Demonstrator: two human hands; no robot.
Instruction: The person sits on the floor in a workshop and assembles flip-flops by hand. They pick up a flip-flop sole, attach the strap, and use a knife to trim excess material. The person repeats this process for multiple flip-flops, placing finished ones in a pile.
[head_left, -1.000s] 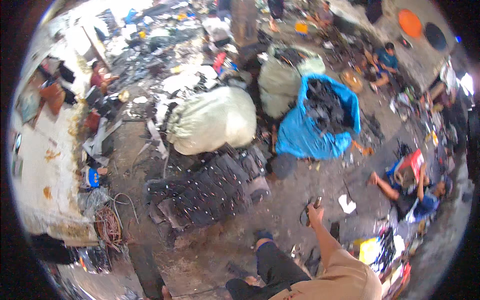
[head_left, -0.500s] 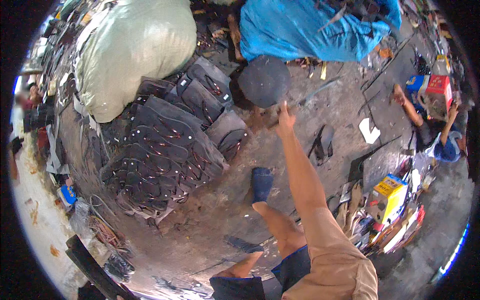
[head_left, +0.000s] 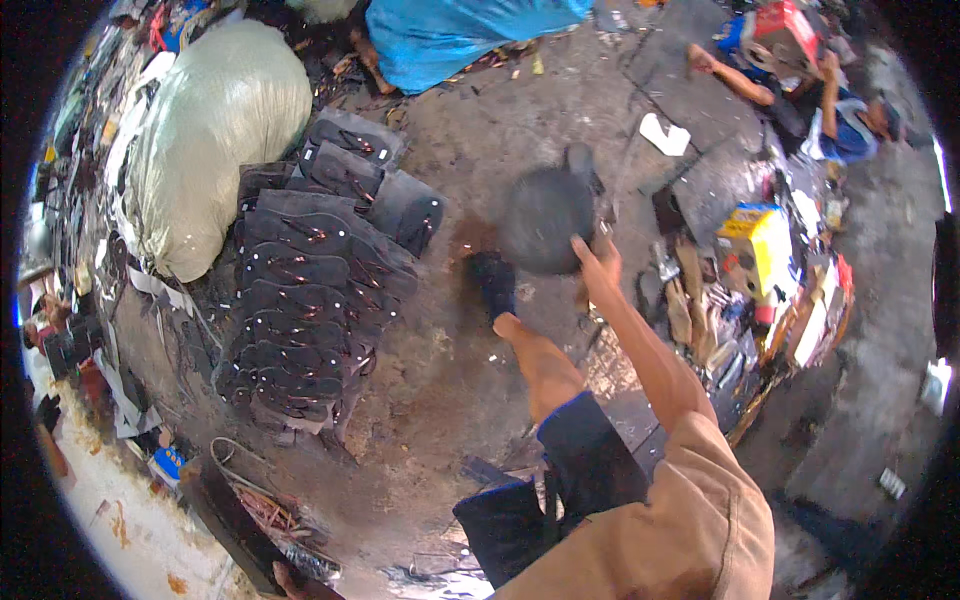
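My right hand (head_left: 597, 268) is closed on the near right edge of a round, dark, flat-topped thing (head_left: 545, 220), blurred by motion, perhaps a stool seat. A dark sandal (head_left: 580, 160) lies just beyond it, partly covered. At the lower left edge, part of my left hand (head_left: 290, 580) shows against the end of a long dark plank (head_left: 235, 520); its fingers are mostly cut off by the frame. Left of my feet are rows of black flip-flops (head_left: 300, 290) with thin straps, stacked in a large heap.
A pale green sack (head_left: 225, 140) stands behind the flip-flops, and a blue sheet (head_left: 460, 40) bulges at the far edge. On the right sit a yellow box (head_left: 755, 250) and scattered scraps (head_left: 790, 320). Another person (head_left: 850, 125) is at the far right beside a red box (head_left: 785, 40).
My right hand has drawn the round dark thing away from the blue sheet, nearer and toward the right. The view has turned rightward, and part of my left hand now shows at the lower left.
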